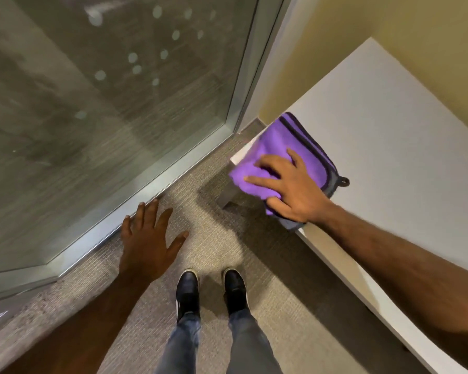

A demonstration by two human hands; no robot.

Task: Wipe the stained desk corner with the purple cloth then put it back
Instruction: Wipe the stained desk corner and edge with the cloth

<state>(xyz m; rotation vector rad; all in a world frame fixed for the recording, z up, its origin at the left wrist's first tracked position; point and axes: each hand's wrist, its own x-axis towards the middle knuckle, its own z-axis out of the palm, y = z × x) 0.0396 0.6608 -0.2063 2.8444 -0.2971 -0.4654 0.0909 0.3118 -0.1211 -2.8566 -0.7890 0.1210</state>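
— On the desk (389,125) corner: purple cloth (287,147), flat under the right hand (289,187), fingers (257,180) spread wide, pressing down on top.
— And the left hand (146,238)?
— Over the carpet (227,252), fingers splayed, holding nothing.

Fuzzy purple cloth (277,147), smooth matt desk (405,125)

The folded purple microfibre cloth (287,147) hides the white desk (389,130) corner and any stain; the desk runs off the right edge; the glass wall (106,90) is blurred.
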